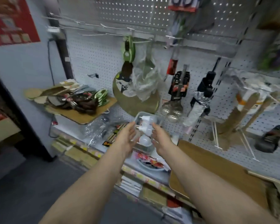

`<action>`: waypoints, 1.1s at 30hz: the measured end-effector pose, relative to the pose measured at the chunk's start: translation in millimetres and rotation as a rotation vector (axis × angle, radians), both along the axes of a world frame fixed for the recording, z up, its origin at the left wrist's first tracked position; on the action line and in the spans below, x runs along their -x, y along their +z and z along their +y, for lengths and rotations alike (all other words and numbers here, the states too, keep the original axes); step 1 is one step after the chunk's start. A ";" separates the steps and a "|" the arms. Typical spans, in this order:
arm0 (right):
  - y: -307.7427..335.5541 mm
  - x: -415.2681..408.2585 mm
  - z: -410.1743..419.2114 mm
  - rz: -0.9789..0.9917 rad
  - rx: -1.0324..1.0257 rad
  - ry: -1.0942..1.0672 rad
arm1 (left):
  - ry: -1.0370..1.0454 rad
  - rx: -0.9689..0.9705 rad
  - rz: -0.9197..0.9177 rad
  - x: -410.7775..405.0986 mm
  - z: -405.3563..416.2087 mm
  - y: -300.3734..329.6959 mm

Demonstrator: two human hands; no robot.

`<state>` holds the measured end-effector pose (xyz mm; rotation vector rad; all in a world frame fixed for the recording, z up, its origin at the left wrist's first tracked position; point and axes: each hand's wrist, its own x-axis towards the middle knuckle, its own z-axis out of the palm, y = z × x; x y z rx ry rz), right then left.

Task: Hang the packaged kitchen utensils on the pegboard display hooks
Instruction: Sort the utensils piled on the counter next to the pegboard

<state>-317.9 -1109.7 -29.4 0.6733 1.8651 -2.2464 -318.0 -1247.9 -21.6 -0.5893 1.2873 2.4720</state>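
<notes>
Both hands on a clear plastic package before the pegboard

The clear package [146,125], white items blurred inside, sits between the left hand [128,138] and right hand [160,138]; both hands half open, fingers touching its sides; low before the pegboard [94,50]; wire hooks [142,42] above; a wooden shelf [81,113] to the left.
</notes>
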 end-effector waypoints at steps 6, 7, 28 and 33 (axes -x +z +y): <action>0.3 26.4 -182.1 -0.033 0.048 0.097 | 0.137 0.062 -0.034 20.2 -185.0 -8.0; -0.1 29.4 -208.8 -0.042 0.052 0.135 | 0.161 0.076 -0.042 23.9 -213.7 -11.5; -12.7 257.4 -496.5 -0.050 0.142 0.248 | 0.342 0.079 -0.056 229.0 -515.0 -34.5; -9.9 349.3 -539.1 -0.068 0.130 0.247 | 0.344 0.104 -0.054 321.2 -562.3 -17.8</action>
